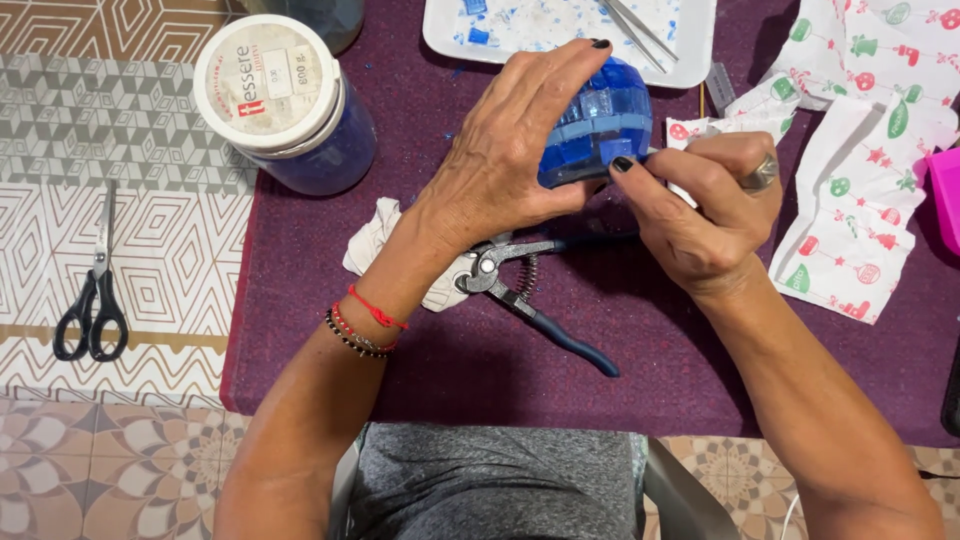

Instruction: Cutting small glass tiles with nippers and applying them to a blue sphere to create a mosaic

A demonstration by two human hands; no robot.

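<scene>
My left hand [505, 150] wraps around a round object covered in blue mosaic pieces [605, 120], holding it above the purple cloth [300, 300]. My right hand [700, 210] is closed on a thin white tool whose tip meets the lower right side of the blue object; most of the tool is hidden in my fist. A ring sits on one finger of the right hand. Red and beaded bracelets circle my left wrist.
Blue-handled nippers [530, 290] and a crumpled white rag [375, 235] lie under my hands. A white-lidded jar [285, 100] stands at upper left, black scissors [95, 290] lie on the patterned cover, a white tray [570, 30] with tweezers and blue chips sits beyond, and printed napkins [860, 150] lie right.
</scene>
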